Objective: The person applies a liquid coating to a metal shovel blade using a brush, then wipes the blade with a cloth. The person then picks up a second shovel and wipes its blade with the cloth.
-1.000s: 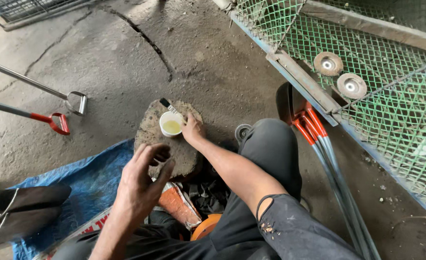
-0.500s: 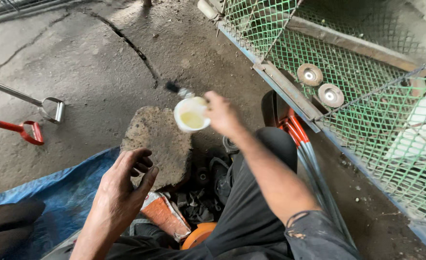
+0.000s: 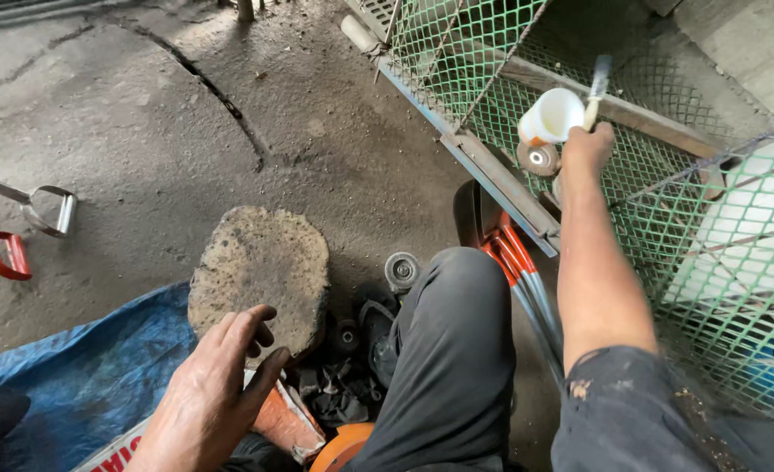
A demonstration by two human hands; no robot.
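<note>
My right hand [image 3: 586,149] is stretched out to the right over the green wire mesh panel [image 3: 492,61]. It grips a small white cup [image 3: 550,115] together with a brush [image 3: 598,86] whose handle sticks up above the fingers. My left hand [image 3: 215,395] hovers low at the near edge of a flat round stone block [image 3: 258,266], fingers spread and holding nothing. The stone's top is bare. My dark-trousered knee [image 3: 451,341] lies between the two arms.
Round grinding discs [image 3: 540,159] lie on the mesh under the cup. Red and grey tool handles [image 3: 520,271] run beside my leg. A blue tarp [image 3: 81,376] covers the floor at left, with shovel handles [image 3: 28,218] beyond. Small wheels and dark parts [image 3: 365,323] sit by the stone.
My right hand lifted the cup and brush off the stone block and carried them up and to the right over the mesh. The left hand stayed near the stone.
</note>
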